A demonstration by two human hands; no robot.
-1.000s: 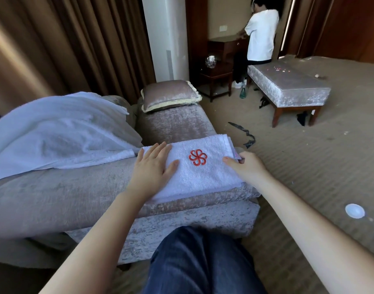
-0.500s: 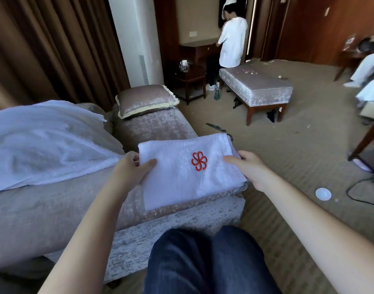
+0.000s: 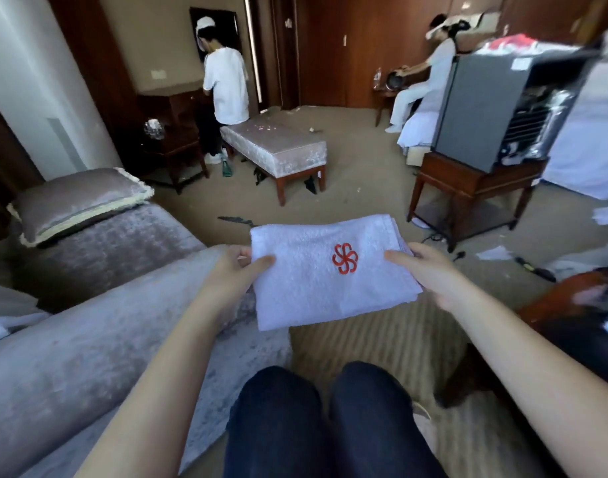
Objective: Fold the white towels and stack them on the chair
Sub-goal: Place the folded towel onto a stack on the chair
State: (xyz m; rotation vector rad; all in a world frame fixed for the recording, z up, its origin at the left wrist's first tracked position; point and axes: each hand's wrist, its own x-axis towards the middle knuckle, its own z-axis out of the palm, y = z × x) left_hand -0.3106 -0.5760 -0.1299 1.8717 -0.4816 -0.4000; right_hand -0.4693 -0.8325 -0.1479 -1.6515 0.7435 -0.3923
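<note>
Grip comes from both sides: our left hand (image 3: 235,270) pinches the left short edge of the folded towel (image 3: 306,288), thumb on top and fingers curled beneath, while our right hand (image 3: 425,270) holds the opposite edge the same way, thumb laid on the cloth and its fingers hidden under it. The towel hangs in the air between them, in front of our knees, partly over the end of the grey velvet couch (image 3: 89,339) and partly over the carpet (image 3: 382,339); we cannot tell whether its near left corner brushes the couch. We judge it light, soft and limp, not fragile, with a terry pile that resists slipping. The risk is the layers sliding apart, so we would keep fingers spread beneath both short edges and carry it flat. Its long axis runs from hand to hand, across our body. The red emblem (image 3: 345,258) faces up, right of the middle, and the stacked layer edges show at the far right corner. A dark wooden seat (image 3: 571,305) at the right is blurred; it may be the chair.
</note>
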